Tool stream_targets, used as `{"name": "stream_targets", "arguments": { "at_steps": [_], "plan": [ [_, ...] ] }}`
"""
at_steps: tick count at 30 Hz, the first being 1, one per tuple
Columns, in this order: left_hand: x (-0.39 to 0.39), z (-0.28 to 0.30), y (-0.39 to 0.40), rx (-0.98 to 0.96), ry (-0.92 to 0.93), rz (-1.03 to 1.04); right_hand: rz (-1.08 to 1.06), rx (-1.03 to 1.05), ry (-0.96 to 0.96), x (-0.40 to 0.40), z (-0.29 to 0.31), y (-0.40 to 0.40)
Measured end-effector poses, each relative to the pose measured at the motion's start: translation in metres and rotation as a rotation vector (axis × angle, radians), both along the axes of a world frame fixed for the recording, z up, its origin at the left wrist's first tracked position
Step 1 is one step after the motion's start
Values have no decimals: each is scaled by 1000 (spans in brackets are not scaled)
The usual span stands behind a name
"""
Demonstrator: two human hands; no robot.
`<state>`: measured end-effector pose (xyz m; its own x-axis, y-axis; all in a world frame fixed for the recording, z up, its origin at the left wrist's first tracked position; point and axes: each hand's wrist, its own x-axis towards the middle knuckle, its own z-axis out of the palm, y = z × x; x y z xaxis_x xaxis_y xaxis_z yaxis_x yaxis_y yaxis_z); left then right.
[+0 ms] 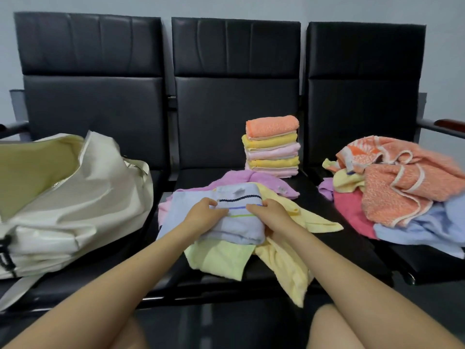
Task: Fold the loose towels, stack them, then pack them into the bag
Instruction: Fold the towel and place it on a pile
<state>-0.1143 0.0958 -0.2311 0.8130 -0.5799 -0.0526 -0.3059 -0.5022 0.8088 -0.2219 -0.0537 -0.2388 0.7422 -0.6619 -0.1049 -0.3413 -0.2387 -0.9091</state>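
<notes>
Both hands, left hand (201,214) and right hand (268,212), grip the half-folded blue towel (236,222), fingers curled over it; next, onto the far stack (273,147).

Person, seen from a head-worn camera looking down.

- Left hand (205,214): bare; no glove, ring or watch visible.
- Right hand (270,215): bare; no glove, ring or bracelet visible.
- Left forearm (120,278): bare from wrist to the lower frame edge; no sleeve in view.
- Right forearm (352,275): bare likewise; no sleeve in view.
- Knees (352,328): two bare rounded shapes at the bottom edge, one each side; no trouser or skirt fabric visible over them.
- Markings: none discernible on either arm.
</notes>
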Motion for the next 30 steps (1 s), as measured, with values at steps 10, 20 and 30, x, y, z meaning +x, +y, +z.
{"name": "stream_targets", "arguments": {
  "at_steps": [10, 20, 30],
  "plan": [
    [5, -18, 14, 46, -366, -37, 39, 47, 127, 17, 16, 14],
    [30, 9, 42, -589, 639, 223, 345, 128, -207, 31, 37, 67],
    [36, 15, 64, -437, 465, 150, 208, -147, -241, 54, 7, 76]
  ]
}}
